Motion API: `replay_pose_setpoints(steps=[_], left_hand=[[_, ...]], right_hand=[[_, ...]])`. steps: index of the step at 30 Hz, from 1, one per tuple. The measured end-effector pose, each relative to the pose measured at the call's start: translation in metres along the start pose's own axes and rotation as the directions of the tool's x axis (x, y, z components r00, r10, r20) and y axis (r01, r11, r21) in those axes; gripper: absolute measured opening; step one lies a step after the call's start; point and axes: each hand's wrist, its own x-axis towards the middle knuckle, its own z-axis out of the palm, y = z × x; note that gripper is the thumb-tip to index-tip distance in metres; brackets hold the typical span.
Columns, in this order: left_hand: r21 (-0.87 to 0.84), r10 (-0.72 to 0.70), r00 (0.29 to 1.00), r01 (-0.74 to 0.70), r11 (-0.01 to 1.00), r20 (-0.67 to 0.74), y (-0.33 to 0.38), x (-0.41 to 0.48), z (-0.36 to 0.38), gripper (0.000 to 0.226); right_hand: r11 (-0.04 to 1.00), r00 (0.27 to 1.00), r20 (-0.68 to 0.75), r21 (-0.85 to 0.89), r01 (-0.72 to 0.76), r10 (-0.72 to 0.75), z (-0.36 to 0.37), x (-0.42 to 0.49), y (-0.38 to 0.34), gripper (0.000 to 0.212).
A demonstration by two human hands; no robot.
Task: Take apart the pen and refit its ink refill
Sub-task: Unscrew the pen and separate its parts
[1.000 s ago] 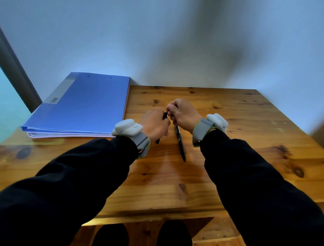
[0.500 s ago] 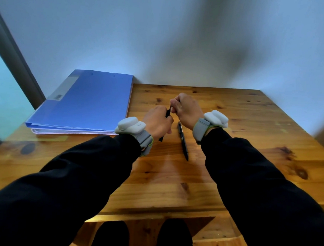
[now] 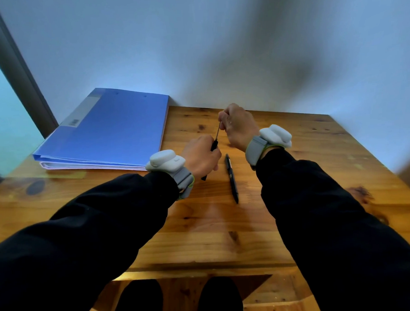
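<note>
My left hand (image 3: 200, 155) is closed around a black pen barrel (image 3: 214, 146); its lower end sticks out below my fist. A thin ink refill (image 3: 218, 131) runs up out of the barrel's top to my right hand (image 3: 238, 128), which pinches the refill's upper end. Both hands hover just above the wooden table (image 3: 214, 227). A second black pen (image 3: 231, 177) lies flat on the table between my wrists, pointing towards me.
A blue folder (image 3: 109, 129) lies at the back left of the table, against the wall. The table's front edge runs below my forearms, and the right edge slants away at the right. Grey trackers are strapped to both wrists.
My right hand has risen and moved away from my left hand, drawing the thin refill out of the barrel. Before, the two hands were touching.
</note>
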Motion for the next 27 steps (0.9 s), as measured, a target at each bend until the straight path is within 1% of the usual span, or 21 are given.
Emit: replay_pose_setpoints(steps=[3, 7, 9, 10, 11, 12, 14, 15, 17, 20, 22, 24, 27], left_hand=[[0.013, 0.009, 1.0, -0.009, 1.0, 0.008, -0.001, -0.003, -0.001, 0.021], [0.009, 0.005, 0.998, -0.006, 1.0, 0.057, -0.003, -0.005, -0.004, 0.028], [0.038, -0.017, 0.998, 0.015, 0.999, 0.053, -0.004, -0.005, -0.005, 0.027], [0.058, -0.032, 0.999, 0.03, 0.998, 0.039, -0.005, -0.004, -0.005, 0.024], [0.077, -0.047, 0.999, 0.046, 0.996, 0.019, -0.005, -0.004, -0.005, 0.022], [0.091, -0.06, 0.998, 0.059, 0.994, 0.0, -0.004, -0.004, -0.005, 0.023], [0.098, -0.08, 0.997, 0.082, 0.992, -0.025, -0.004, -0.003, -0.006, 0.029], [0.092, -0.087, 0.996, 0.09, 0.992, -0.031, -0.003, -0.003, -0.006, 0.03], [0.046, -0.101, 0.995, 0.102, 0.994, -0.022, 0.0, -0.004, -0.005, 0.027], [-0.086, -0.124, 0.992, 0.126, 0.988, 0.031, 0.004, -0.004, -0.002, 0.02], [-0.163, -0.123, 0.991, 0.131, 0.978, 0.062, 0.005, -0.004, -0.002, 0.02], [-0.163, -0.13, 0.989, 0.141, 0.976, 0.074, 0.006, -0.002, 0.0, 0.023], [-0.175, -0.195, 0.976, 0.209, 0.962, 0.093, 0.003, -0.001, 0.003, 0.025]], right_hand=[[1.0, 0.99, -0.137, 0.017, -0.026, 0.028, -0.004, 0.009, -0.001, 0.022], [0.987, 0.934, -0.33, 0.122, -0.101, 0.136, -0.015, 0.019, -0.001, 0.024], [0.981, 0.913, -0.367, 0.138, -0.138, 0.18, -0.017, 0.019, 0.004, 0.024], [0.975, 0.916, -0.341, 0.136, -0.174, 0.211, -0.017, 0.018, 0.007, 0.023], [0.971, 0.93, -0.282, 0.104, -0.215, 0.236, -0.017, 0.016, 0.011, 0.023], [0.97, 0.952, -0.189, 0.038, -0.24, 0.243, -0.016, 0.013, 0.014, 0.022], [0.974, 0.975, 0.063, -0.08, -0.21, 0.215, -0.011, 0.006, 0.017, 0.024], [0.978, 0.966, 0.167, -0.104, -0.183, 0.198, -0.007, 0.002, 0.018, 0.026], [0.981, 0.939, 0.287, -0.103, -0.165, 0.188, 0.002, -0.004, 0.018, 0.03], [0.985, 0.932, 0.323, -0.112, -0.134, 0.164, 0.011, -0.009, 0.018, 0.03], [0.983, 0.928, 0.34, -0.155, -0.104, 0.152, 0.014, -0.012, 0.018, 0.029], [0.975, 0.921, 0.364, -0.213, -0.066, 0.142, 0.016, -0.015, 0.017, 0.028], [0.947, 0.908, 0.408, -0.317, 0.045, 0.094, 0.023, -0.019, 0.015, 0.029]])
